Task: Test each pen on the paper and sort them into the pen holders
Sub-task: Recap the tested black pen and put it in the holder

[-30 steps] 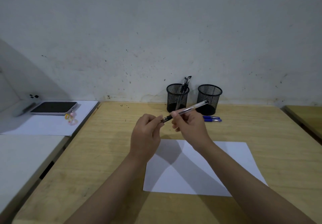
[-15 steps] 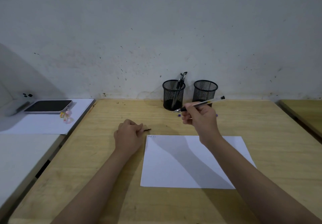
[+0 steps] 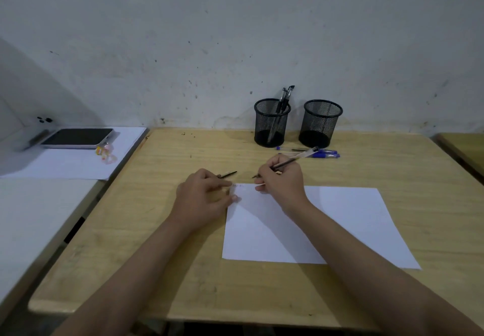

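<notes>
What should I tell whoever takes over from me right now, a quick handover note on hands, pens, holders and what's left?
Right hand: holds an uncapped pen, tip at the paper's top left corner.
Left hand: rests at the paper's left edge, holding a black pen cap.
Left holder: pens already stand in it. Right holder: no pens show in it.
Blue pens lie on the desk in front of the holders, not yet sorted.
Left: scribble with this pen, recap it, drop it in a holder, then test the blue ones.
</notes>
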{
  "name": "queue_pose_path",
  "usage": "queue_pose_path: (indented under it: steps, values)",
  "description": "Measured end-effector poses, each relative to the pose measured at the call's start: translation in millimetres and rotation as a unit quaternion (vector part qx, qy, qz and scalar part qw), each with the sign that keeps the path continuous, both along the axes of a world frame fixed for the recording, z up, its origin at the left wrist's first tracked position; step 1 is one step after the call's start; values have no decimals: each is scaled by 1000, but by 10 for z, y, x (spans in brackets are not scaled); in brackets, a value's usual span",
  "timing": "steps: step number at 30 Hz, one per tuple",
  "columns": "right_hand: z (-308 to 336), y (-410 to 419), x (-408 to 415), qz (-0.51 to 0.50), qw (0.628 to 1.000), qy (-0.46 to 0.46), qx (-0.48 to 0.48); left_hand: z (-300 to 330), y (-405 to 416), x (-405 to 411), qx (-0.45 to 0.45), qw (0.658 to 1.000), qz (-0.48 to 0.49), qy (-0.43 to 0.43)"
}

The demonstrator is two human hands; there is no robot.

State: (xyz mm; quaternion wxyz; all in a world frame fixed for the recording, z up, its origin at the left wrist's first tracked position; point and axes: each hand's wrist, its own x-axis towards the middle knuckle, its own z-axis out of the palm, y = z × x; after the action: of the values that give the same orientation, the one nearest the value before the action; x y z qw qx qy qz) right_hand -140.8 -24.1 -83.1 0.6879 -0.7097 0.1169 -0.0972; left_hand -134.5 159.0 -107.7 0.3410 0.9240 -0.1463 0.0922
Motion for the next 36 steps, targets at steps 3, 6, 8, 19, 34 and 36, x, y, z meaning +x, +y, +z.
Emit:
queue_pose_path:
  steps: [3,6,8,19,34,36]
  values:
    - [-81,78,47,9,999,-7,-43,-1,-5,3,55,998,-9,-2]
    - [-136,93,73,6,997,-22,-74,-22,4,12,65,998,-7,-7]
    - [-171,86,74,6,996,-38,-81,-33,7,12,71,997,-8,-10]
    - [-195,61,84,11,994,-67,-88,-82,-37,-273,193,981,-30,-11]
    - [-222,33,113,-10,993,-73,-87,-86,-53,-348,268,959,-46,83]
    - [-209,27,125,-15,995,-65,-78,-84,-53,-345,270,958,-46,85]
